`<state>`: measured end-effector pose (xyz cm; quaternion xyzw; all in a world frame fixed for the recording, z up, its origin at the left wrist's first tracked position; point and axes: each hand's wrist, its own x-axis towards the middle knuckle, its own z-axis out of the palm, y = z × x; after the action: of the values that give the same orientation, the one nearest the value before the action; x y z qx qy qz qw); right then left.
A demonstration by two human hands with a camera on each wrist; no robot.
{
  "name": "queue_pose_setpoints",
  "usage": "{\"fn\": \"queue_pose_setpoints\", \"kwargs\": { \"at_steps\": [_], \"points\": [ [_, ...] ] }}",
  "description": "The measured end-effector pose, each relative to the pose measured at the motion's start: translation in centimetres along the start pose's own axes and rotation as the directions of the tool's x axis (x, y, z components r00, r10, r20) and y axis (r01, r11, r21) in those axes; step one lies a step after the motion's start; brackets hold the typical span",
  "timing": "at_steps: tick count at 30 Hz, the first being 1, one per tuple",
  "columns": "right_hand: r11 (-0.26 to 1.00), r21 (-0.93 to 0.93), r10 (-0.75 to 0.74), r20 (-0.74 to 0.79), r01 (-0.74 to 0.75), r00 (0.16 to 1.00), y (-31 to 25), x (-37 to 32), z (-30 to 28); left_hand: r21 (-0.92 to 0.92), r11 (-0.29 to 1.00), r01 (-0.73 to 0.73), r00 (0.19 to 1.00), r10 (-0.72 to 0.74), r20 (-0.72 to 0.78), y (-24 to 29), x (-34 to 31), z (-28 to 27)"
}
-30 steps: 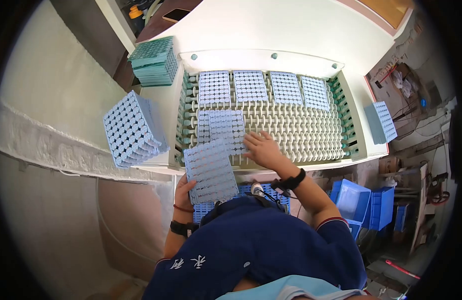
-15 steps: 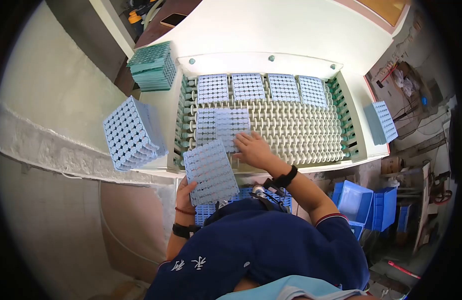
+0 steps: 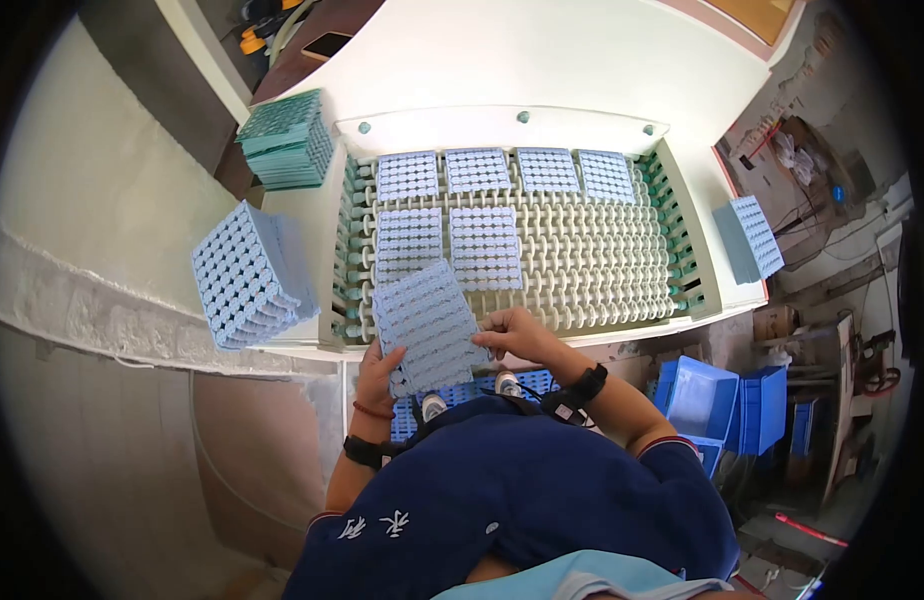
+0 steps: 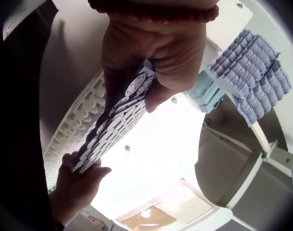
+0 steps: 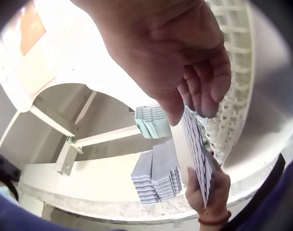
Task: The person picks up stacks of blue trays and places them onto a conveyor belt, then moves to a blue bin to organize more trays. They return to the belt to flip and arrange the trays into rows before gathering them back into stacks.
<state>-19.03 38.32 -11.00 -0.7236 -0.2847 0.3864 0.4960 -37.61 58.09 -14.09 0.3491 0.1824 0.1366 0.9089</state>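
My left hand (image 3: 378, 378) grips the lower left edge of a thin stack of light blue panels (image 3: 429, 325), each patterned with rows of round cells. The stack is tilted and overlaps the front of the roller conveyor (image 3: 592, 265). At its right edge, my right hand (image 3: 522, 336) pinches with thumb and fingers. The right wrist view shows this thumb (image 5: 173, 108) against one face near the top corner. Two similar panels lie side by side on the rollers beyond, a left one (image 3: 410, 235) partly hidden by the held stack and a right one (image 3: 485, 250).
Several more panels (image 3: 477, 170) line the conveyor's back row. A tall blue stack (image 3: 244, 275) and a green stack (image 3: 285, 140) stand on the left ledge. Another blue stack (image 3: 750, 238) is on the right ledge. Blue bins (image 3: 697, 400) sit low at the right.
The right hand slid a panel right, clear of the one it overlapped, then came back to the held stack's right edge. The left hand keeps its grip on the stack.
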Motion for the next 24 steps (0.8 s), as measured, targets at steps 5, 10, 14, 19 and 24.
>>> {"fn": "queue_pose_setpoints", "kwargs": {
  "at_steps": [5,10,14,19,24],
  "points": [
    [0.998,0.066,0.001,-0.166,0.01,0.986,0.9,-0.9,-4.2,0.006,1.0,0.001,0.997,-0.002,0.075,-0.3,1.3,1.2],
    [0.997,0.01,0.073,-0.534,-0.08,0.842,4.4,-0.7,-13.4,-0.11,0.993,0.03,0.997,-0.023,0.068,0.0,0.2,1.4],
    [0.924,-0.293,-0.033,-0.702,-0.247,0.711,7.9,-0.7,-18.9,-0.178,0.982,0.06,0.991,-0.037,0.129,0.7,-0.8,1.1],
    [0.9,-0.313,-0.06,-0.779,-0.304,0.625,8.9,-4.3,-25.8,-0.168,0.986,0.009,0.988,0.017,0.152,0.5,-1.8,-0.4],
    [0.807,-0.51,-0.278,-0.772,-0.296,0.571,6.9,-4.3,-22.5,-0.157,0.987,-0.016,0.996,0.03,0.087,0.4,-2.0,-0.2]
  ]
}}
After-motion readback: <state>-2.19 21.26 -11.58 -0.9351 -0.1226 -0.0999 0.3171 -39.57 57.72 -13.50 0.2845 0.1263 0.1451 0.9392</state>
